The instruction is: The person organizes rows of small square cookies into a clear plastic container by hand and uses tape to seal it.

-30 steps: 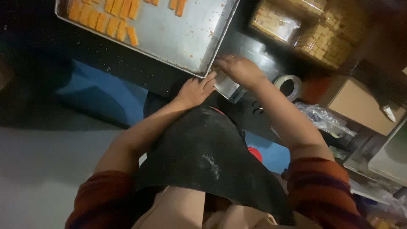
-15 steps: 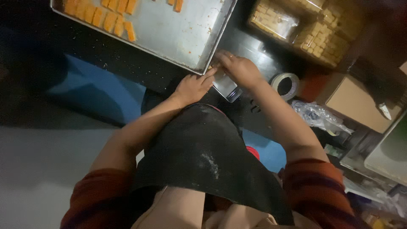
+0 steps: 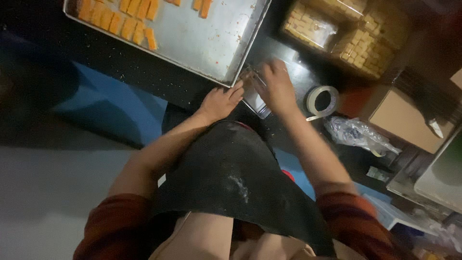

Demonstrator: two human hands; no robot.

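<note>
A clear plastic container (image 3: 256,98) sits on the dark counter just below the corner of a metal baking tray (image 3: 202,43). My right hand (image 3: 276,86) lies over the container's top and right side, gripping it. My left hand (image 3: 221,100) rests on the counter with fingertips touching the container's left side. Orange finger-shaped biscuits (image 3: 125,21) lie in rows at the tray's far left.
Clear boxes filled with pale biscuits (image 3: 337,33) stand at the back right. A roll of tape (image 3: 321,101) lies right of my right hand, with a crumpled plastic bag (image 3: 358,135) and a cardboard box (image 3: 406,120) beyond. Blue bins (image 3: 110,108) sit below the counter.
Both hands shifted slightly along the counter edge with the container; my right hand moved more over its top. The view tilted a little.
</note>
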